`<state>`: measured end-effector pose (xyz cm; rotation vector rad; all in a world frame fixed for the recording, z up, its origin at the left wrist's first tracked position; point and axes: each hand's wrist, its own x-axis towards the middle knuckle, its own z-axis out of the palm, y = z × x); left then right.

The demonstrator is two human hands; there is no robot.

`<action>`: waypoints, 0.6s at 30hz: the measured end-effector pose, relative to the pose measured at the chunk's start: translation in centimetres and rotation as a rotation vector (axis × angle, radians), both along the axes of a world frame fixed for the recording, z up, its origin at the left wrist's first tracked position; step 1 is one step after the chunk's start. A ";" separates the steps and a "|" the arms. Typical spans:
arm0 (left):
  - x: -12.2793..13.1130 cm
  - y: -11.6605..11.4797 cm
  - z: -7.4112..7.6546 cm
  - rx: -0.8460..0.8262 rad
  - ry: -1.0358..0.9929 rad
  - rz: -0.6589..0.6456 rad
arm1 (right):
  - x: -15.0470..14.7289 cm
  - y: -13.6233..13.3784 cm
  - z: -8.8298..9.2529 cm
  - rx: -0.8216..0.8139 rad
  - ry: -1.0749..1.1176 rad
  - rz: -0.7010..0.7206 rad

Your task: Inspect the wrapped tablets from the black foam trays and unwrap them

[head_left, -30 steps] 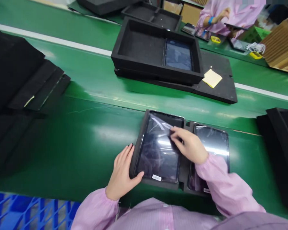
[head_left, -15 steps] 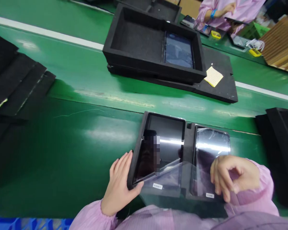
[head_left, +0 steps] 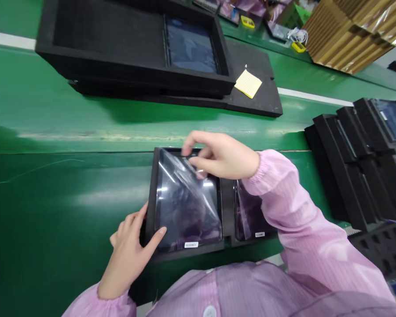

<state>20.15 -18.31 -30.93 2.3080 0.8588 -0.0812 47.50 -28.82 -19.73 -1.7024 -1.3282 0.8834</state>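
Left hand [head_left: 128,251]: fingers spread along the outer left wall of the foam tray, thumb over its near left edge; in contact, without being closed round anything

Right hand [head_left: 227,156]: above the far part of the left-hand tablet, blurred; thumb and fingers pinched on clear film, the exact hold too blurred to tell

Clear film [head_left: 181,198]: one sheet, over the left-hand tablet; far right part raised and folded back in a diagonal crease, the near part lying over the screen

White label [head_left: 191,245]: one, at the near edge of the left-hand tablet

Left-hand tablet [head_left: 213,189]: dark screen, lying flat in the left recess of the foam tray

Foam tray [head_left: 228,207]: black, two recesses, on the near part of the green table [head_left: 69,211]

Right-hand tablet [head_left: 251,211]: in the right recess, partly hidden by the right sleeve [head_left: 303,211]; a small label [head_left: 259,234] near its near edge

Deep foam box [head_left: 128,64]: black, far left, a further tablet [head_left: 191,46] in its right part

Yellow note [head_left: 248,83]: on a foam slab [head_left: 257,57], just right of the box

Stacked foam trays [head_left: 350,171]: black, far right

Cardboard stack [head_left: 350,35]: brown, far right, beyond the slab
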 end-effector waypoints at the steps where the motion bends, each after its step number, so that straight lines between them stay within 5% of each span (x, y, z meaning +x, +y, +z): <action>1: 0.2 0.1 0.2 -0.013 0.000 0.018 | -0.3 1.1 -0.2 0.040 0.108 0.060; 4: 0.5 0.0 0.7 -0.055 -0.001 0.053 | -0.9 3.9 -1.0 0.062 0.377 0.069; 12: 0.6 0.2 0.6 -0.096 0.049 0.117 | 0.2 4.9 -5.0 -0.178 0.760 -0.585; 18: -0.3 -0.2 -0.3 -0.092 -0.011 0.125 | -0.3 2.4 -5.6 0.024 0.825 -0.555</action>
